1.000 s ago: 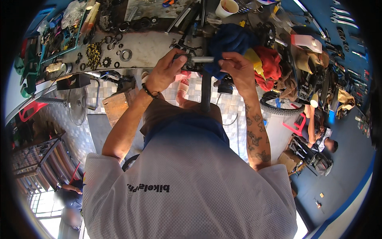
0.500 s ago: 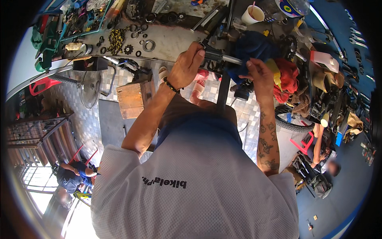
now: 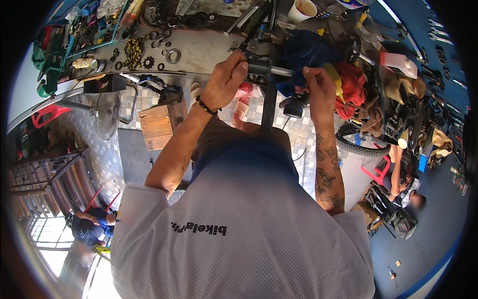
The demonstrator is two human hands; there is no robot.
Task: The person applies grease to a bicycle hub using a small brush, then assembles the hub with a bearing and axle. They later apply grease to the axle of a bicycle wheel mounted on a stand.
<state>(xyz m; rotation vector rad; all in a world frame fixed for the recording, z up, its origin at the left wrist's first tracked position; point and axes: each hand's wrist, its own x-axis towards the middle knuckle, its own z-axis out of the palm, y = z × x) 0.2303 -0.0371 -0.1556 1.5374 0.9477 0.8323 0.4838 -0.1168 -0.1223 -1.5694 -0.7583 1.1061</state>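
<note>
The left hand (image 3: pixel 225 81) is closing its fingers and thumb around one end of a dark, ridged metal cylinder (image 3: pixel 259 66), whose bright silver rod (image 3: pixel 282 72) is projecting toward the right hand (image 3: pixel 320 87). The cylinder is lying roughly level in that grip, hovering around the near edge of the grey, stained worktop (image 3: pixel 199 54). The right hand is curling with thumb and fingers drawn close together, its tips stopping just beside the free end of the rod; whether it is pinching anything small, I cannot tell.

Beyond the right hand, a crumpled navy-blue cloth (image 3: pixel 304 56) is lying toward the near edge of the worktop. A yellow plastic bottle with a narrow nozzle (image 3: pixel 332 79) is leaning between it and a bunched red cloth (image 3: pixel 351 82). Left of the hands, a yellow-and-black chain (image 3: pixel 133 53) is lying in a heap, with a small dark toothed cog (image 3: pixel 149 62) and a silver metal ring (image 3: pixel 173 56) sitting near it, toward the worktop's near edge. A white paper cup (image 3: pixel 301 11) is standing farther back, toward the far edge. Below the worktop, a brown wooden box (image 3: pixel 155 128) is resting on the tiled floor (image 3: pixel 107 154).
</note>
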